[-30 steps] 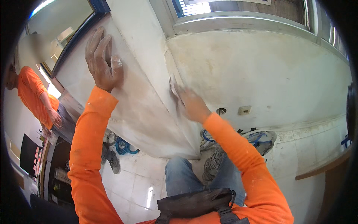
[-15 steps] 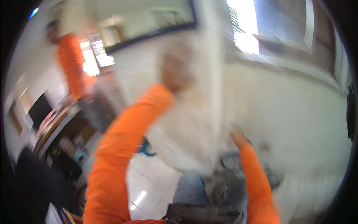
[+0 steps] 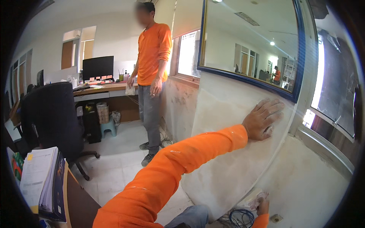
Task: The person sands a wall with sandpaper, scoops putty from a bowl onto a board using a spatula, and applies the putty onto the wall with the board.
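Note:
My left hand [image 3: 262, 119] rests open on the pale, patchy wall column [image 3: 224, 163], fingers slightly spread and dusted white, just under a blue-framed mirror [image 3: 251, 38]. Low at the bottom right, my right hand [image 3: 261, 203] is closed on a small pale item against the foot of the column; I cannot make out what it is. A bundle of blue and grey cables [image 3: 239, 216] lies beside it, with a wall socket [image 3: 276, 218] to the right. A co-worker in orange [image 3: 152, 53] stands left of the column, a pale square object [image 3: 130, 90] hanging from one hand.
A black office chair [image 3: 51, 114] stands at left before a desk [image 3: 99, 89] with a monitor [image 3: 97, 67]. Papers and a binder [image 3: 42, 178] sit on the near left desk corner. A blue stool [image 3: 108, 129] is under the far desk. A window [image 3: 330, 87] is at right.
My view has swung left and up, showing more of the co-worker and room. My right hand, earlier up at the wall corner, is now low by the cables. My left hand still touches the column.

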`<state>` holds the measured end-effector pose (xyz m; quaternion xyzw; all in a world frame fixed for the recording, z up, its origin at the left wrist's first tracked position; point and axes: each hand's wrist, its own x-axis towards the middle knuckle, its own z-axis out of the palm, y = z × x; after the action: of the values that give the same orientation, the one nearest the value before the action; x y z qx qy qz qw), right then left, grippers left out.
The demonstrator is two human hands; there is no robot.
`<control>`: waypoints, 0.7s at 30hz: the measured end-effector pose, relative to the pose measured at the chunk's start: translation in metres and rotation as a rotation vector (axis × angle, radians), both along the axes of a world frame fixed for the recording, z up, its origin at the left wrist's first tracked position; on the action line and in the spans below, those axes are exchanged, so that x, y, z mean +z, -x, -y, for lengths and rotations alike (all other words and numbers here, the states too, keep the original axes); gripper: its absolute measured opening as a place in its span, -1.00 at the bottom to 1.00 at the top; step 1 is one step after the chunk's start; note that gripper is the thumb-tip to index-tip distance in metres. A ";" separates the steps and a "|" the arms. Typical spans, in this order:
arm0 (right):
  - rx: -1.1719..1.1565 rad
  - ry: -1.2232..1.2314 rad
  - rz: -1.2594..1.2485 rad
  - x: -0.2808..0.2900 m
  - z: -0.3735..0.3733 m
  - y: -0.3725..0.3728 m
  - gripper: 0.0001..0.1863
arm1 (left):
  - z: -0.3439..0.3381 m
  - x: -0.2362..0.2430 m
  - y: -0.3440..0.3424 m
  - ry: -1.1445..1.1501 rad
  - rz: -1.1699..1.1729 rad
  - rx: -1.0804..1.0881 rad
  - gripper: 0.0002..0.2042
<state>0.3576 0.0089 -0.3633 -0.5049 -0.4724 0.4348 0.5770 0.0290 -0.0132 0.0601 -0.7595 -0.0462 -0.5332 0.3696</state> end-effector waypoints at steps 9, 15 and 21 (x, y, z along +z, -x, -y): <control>0.093 0.174 -0.220 0.060 0.040 0.027 -0.85 | -0.014 0.010 -0.005 -0.024 0.081 -0.065 -0.42; 0.167 0.181 -0.158 0.038 0.048 0.002 -0.87 | -0.030 -0.004 -0.009 -0.072 0.147 -0.136 -0.58; 0.070 0.299 -0.241 0.050 0.067 0.003 -0.85 | -0.045 -0.003 -0.015 -0.150 0.208 -0.226 -0.68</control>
<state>0.3544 -0.0576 -0.3134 -0.5124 -0.3473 0.5771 0.5327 0.0437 0.0318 0.0575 -0.6709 0.0414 -0.6492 0.3560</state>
